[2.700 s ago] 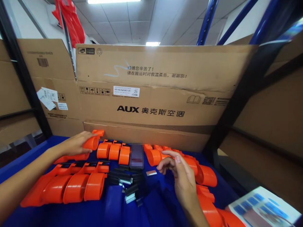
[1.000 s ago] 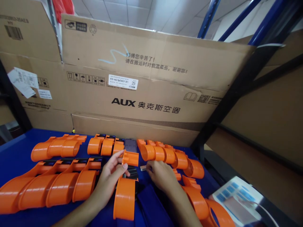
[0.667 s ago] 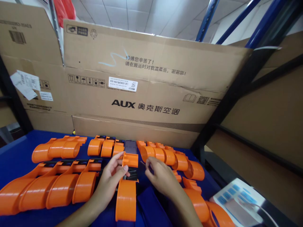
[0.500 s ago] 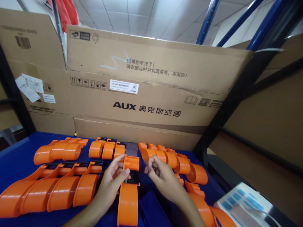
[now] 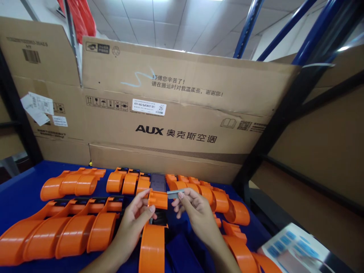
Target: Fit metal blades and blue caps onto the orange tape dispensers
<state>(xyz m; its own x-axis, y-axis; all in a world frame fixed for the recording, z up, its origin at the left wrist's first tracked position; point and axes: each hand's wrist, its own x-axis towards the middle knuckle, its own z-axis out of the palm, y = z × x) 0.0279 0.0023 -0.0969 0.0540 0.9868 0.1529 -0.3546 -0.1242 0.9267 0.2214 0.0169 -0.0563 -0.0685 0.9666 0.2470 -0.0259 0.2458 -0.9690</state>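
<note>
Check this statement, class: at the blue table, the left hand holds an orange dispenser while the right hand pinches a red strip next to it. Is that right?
Not quite: the head view shows the strip in the right hand is silvery grey, not red. The left hand does hold the orange dispenser at the blue table.

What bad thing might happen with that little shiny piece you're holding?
1. The right hand pinches the thin metal strip by one end only. If its edge is sharp, it might nick those fingers or the left hand, which holds the dispenser close by.
2. The strip might slip and fall onto the table.
3. A forearm might bump the row of dispensers on the left.
</note>
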